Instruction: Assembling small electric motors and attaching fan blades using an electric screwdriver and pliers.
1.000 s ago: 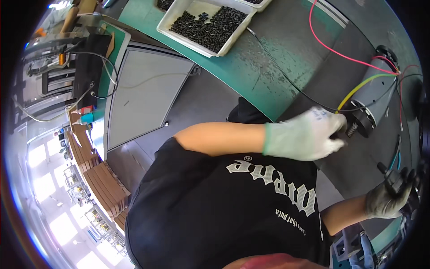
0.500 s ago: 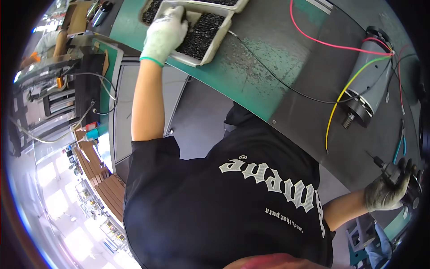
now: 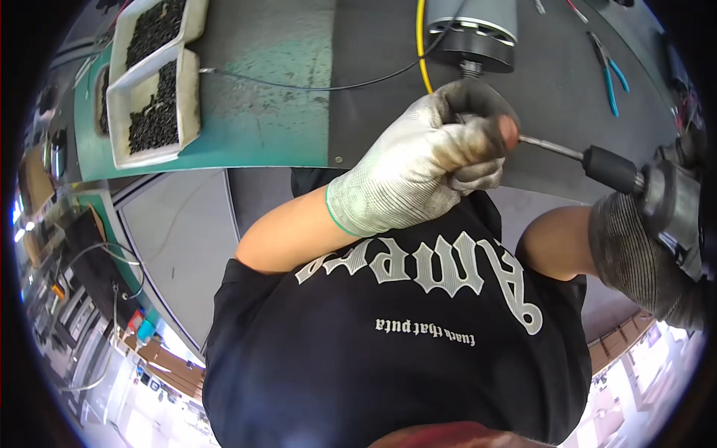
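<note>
My left hand (image 3: pixel 429 160), in a whitish glove with dark-stained fingertips, is closed in a pinch at the tip of a long driver bit (image 3: pixel 553 147). Whatever sits between those fingers is hidden. In my right hand (image 3: pixel 635 257), gloved in grey, is a dark power screwdriver (image 3: pixel 668 201), its bit pointing left toward the pinch; the picture's rim cuts off part of the tool. Just beyond my left hand lies a grey cylindrical motor (image 3: pixel 482 15) with a black end and a threaded shaft (image 3: pixel 470 69) facing me.
Pale trays (image 3: pixel 190 112) of small black screws (image 3: pixel 155 123) stand at the bench's left. A black cable (image 3: pixel 314 89) and a yellow wire (image 3: pixel 420 45) run beside the motor. Blue-handled pliers (image 3: pixel 609 75) lie far right. The bench's front edge (image 3: pixel 246 166) crosses the view.
My left hand has come out of the screw tray and across to the bit. The power screwdriver has moved up in the picture, with its bit pointing left. The view has turned rightward.
</note>
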`<state>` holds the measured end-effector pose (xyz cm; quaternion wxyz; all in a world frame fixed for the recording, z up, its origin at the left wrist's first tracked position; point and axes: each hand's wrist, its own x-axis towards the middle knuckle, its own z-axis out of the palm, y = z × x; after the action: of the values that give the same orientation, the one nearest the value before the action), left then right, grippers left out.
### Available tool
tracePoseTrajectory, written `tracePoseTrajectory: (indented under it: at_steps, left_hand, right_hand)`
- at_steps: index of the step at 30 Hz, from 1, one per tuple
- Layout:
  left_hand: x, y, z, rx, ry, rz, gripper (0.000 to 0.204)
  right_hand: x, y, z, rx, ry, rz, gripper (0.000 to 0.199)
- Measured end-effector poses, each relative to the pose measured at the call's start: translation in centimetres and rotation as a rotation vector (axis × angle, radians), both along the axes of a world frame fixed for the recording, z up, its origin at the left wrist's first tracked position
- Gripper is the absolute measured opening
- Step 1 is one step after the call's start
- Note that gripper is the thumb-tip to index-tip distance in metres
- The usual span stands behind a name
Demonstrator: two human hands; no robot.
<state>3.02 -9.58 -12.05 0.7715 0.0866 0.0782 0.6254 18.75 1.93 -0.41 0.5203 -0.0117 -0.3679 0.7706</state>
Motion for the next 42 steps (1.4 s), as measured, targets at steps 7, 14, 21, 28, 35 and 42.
tracePoseTrajectory:
  at_steps: [7,14,21,28,35,42]
  left_hand:
    - [1.2,0.4,0.3,-0.029,0.000,0.086,0.025]
    - [1.1,-0.5,0.6,-0.210,0.387,0.096,0.034]
    - [1.1,0.5,-0.9,-0.571,0.077,0.015,0.037]
    - [0.6,1.3,-2.0,-0.368,0.353,0.088,0.031]
    - [0.7,1.8,-0.8,-0.483,0.642,0.071,0.031]
    - [0.6,1.9,-0.2,-0.507,0.737,0.042,0.031]
  right_hand:
    - [-2.2,-1.7,-1.2,0.044,-0.011,-0.012,0.020]
    - [0.3,0.4,-2.6,0.047,-0.025,0.039,0.021]
    - [-1.0,1.7,-4.9,0.073,-0.040,0.069,0.022]
    - [-2.1,2.1,-5.3,0.134,-0.083,0.080,0.023]
    - [-2.9,0.6,-5.3,0.063,-0.140,0.052,0.025]
    - [-4.3,0.0,-6.4,0.145,-0.272,-0.099,0.024]
